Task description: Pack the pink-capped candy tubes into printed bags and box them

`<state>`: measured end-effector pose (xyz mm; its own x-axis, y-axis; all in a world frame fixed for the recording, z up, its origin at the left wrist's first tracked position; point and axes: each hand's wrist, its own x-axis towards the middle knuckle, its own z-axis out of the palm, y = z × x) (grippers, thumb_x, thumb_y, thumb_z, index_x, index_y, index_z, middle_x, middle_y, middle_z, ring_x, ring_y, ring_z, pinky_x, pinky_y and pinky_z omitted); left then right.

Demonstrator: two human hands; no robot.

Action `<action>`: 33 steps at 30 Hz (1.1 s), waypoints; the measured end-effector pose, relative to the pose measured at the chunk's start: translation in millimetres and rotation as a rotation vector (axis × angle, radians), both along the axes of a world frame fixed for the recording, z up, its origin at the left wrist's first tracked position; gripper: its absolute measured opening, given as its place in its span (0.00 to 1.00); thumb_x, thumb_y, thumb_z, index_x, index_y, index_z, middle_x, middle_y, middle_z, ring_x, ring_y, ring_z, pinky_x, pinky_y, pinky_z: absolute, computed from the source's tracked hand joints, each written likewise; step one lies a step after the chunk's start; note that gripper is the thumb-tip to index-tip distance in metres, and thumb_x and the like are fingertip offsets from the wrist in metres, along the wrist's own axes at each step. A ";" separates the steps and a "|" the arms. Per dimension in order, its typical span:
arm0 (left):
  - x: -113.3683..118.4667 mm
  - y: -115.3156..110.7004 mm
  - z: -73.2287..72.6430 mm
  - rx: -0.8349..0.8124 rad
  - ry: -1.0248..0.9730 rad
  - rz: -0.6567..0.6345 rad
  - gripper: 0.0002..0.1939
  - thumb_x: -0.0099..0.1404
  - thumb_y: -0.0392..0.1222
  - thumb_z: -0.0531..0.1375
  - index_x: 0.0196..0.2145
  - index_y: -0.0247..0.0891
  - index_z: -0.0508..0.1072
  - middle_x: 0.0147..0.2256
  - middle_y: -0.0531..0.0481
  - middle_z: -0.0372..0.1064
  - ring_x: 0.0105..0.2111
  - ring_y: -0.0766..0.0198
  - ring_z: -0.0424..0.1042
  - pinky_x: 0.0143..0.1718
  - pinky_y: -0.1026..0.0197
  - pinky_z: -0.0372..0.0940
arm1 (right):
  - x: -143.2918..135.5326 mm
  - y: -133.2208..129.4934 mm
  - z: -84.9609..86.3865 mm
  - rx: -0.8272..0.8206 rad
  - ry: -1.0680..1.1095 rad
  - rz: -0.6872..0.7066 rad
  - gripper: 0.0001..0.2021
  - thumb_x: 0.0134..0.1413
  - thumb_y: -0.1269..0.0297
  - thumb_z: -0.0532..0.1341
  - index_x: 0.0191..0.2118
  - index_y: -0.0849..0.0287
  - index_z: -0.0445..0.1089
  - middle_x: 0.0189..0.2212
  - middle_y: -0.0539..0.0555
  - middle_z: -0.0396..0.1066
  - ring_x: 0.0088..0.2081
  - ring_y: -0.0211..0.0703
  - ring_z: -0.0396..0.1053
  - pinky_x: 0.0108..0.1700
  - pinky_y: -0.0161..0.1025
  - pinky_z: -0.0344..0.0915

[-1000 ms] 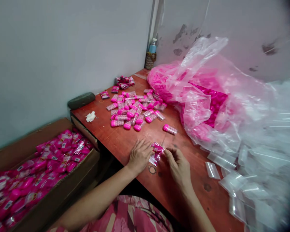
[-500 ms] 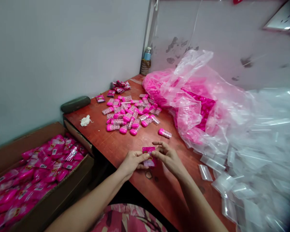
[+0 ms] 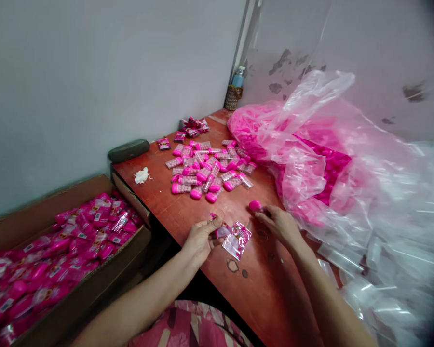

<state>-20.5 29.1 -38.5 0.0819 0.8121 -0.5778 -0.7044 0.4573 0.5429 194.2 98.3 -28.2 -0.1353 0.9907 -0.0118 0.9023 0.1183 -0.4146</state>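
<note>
My left hand (image 3: 199, 242) is closed, pinching a pink printed card or wrapper (image 3: 237, 240) that is folded, with a shiny panel spread toward the right. To its right, my right hand (image 3: 281, 224) has its fingers closed on a small pink-capped container (image 3: 255, 206); the fingers cover most of its clear body. Beyond both hands lies a pile of similar containers (image 3: 210, 171), clear with pink caps and rows of small round pieces inside. Several folded pink printed cards (image 3: 194, 126) are heaped behind the pile.
A cardboard box (image 3: 130, 258) of pink packets stands at the left, below the red table (image 3: 159, 205). A large plastic bag (image 3: 311, 168) of pink pieces and many clear sleeves (image 3: 386, 294) cover the right. A dark case (image 3: 128, 150) and white crumpled tissue (image 3: 142, 175) lie at the left edge.
My right hand has let go of the printed card and moved right to the lone container. The card has unfolded in my left hand. The view has shifted left.
</note>
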 end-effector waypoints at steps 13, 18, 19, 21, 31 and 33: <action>15.3 2.1 2.3 0.049 -0.168 0.156 0.08 0.51 0.37 0.64 0.27 0.31 0.69 0.23 0.50 0.69 0.23 0.66 0.71 0.27 0.64 0.68 | -77.4 -115.6 -0.3 -0.271 1.009 -0.208 0.13 0.51 0.53 0.56 0.34 0.58 0.64 0.20 0.48 0.66 0.19 0.37 0.65 0.19 0.32 0.61; 20.8 -2.1 5.7 0.112 -0.131 0.114 0.13 0.48 0.41 0.66 0.26 0.31 0.68 0.21 0.51 0.68 0.18 0.69 0.67 0.20 0.67 0.63 | -83.2 -112.0 -3.9 -0.305 1.112 -0.197 0.13 0.50 0.54 0.57 0.32 0.59 0.64 0.21 0.48 0.66 0.18 0.34 0.63 0.18 0.30 0.60; 21.0 -2.7 6.8 0.119 -0.121 0.115 0.13 0.47 0.42 0.66 0.25 0.31 0.68 0.20 0.52 0.67 0.17 0.70 0.66 0.19 0.68 0.62 | -84.7 -111.5 -4.3 -0.337 1.155 -0.185 0.13 0.50 0.54 0.57 0.32 0.59 0.63 0.22 0.49 0.66 0.17 0.34 0.62 0.17 0.30 0.60; 20.3 -3.4 9.3 0.139 -0.108 0.109 0.14 0.48 0.44 0.66 0.24 0.31 0.67 0.19 0.53 0.66 0.17 0.72 0.65 0.19 0.69 0.60 | -87.4 -110.8 -5.5 -0.389 1.234 -0.174 0.13 0.50 0.53 0.57 0.31 0.60 0.63 0.23 0.49 0.67 0.17 0.33 0.62 0.17 0.30 0.59; 14.6 -6.2 7.8 0.273 0.052 -0.116 0.15 0.46 0.46 0.66 0.22 0.31 0.68 0.19 0.52 0.66 0.18 0.71 0.64 0.20 0.67 0.58 | -91.5 -111.9 -11.1 -0.186 1.065 -0.187 0.12 0.50 0.54 0.57 0.33 0.58 0.64 0.23 0.49 0.67 0.19 0.34 0.63 0.18 0.31 0.61; 13.4 -5.6 7.5 0.271 0.091 -0.133 0.15 0.45 0.46 0.66 0.22 0.29 0.70 0.18 0.52 0.65 0.18 0.70 0.64 0.22 0.66 0.59 | -90.8 -112.0 -10.6 -0.153 1.005 -0.184 0.11 0.50 0.55 0.58 0.34 0.57 0.64 0.23 0.49 0.68 0.19 0.35 0.64 0.19 0.31 0.62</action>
